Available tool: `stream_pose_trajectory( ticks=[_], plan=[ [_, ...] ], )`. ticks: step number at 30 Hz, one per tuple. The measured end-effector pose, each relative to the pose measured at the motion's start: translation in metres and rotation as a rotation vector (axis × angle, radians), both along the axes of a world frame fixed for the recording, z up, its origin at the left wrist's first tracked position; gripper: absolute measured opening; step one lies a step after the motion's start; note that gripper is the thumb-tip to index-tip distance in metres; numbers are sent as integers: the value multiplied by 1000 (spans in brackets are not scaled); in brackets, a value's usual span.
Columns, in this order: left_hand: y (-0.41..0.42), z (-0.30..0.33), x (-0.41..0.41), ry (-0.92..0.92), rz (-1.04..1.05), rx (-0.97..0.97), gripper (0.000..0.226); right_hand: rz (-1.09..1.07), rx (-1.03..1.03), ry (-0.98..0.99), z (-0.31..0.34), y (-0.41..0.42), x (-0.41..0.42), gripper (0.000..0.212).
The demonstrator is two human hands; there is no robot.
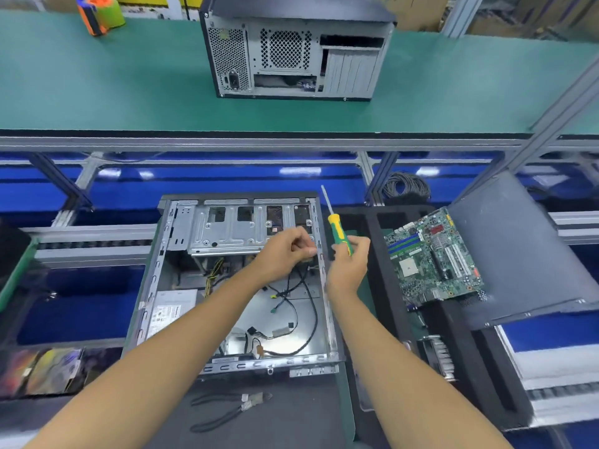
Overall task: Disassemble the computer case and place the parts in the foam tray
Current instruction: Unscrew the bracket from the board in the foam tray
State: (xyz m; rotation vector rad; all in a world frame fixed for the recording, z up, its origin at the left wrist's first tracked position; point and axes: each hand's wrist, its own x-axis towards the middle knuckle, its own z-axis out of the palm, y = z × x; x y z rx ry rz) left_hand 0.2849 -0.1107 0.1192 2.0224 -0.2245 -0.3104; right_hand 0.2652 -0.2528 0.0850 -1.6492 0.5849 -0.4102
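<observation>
A person's left hand (287, 251) is hovering over the open grey metal computer case (233, 283), fingers curled; whether they pinch anything, I cannot tell. Just right of the case, the right hand (348, 264) is gripping a yellow-and-green-handled screwdriver (338, 233), beside the black foam tray (376, 222) carrying a green motherboard (434, 257).

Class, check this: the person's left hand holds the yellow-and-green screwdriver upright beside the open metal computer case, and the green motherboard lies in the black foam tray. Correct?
Not quite. The head view shows the right hand, not the left, gripping the yellow-and-green screwdriver beside the open metal computer case. The green motherboard does lie in the black foam tray.

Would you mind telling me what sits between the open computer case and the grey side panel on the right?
In the head view, the black foam tray lies between them, with the motherboard resting on it.
</observation>
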Motion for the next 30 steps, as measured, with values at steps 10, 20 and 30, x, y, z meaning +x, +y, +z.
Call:
stream_pose_trajectory(
  ticks=[10, 20, 30],
  plan=[
    [-107, -2, -61, -349, -382, 513, 16, 240, 392, 248, -30, -148, -69, 29],
    [-209, -87, -109, -113, -731, 1196, 26, 360, 446, 427, -62, -217, -118, 37],
    [-183, -34, -105, -195, -567, 1070, 29, 439, 300, 413, -68, -196, -111, 36]
  ],
)
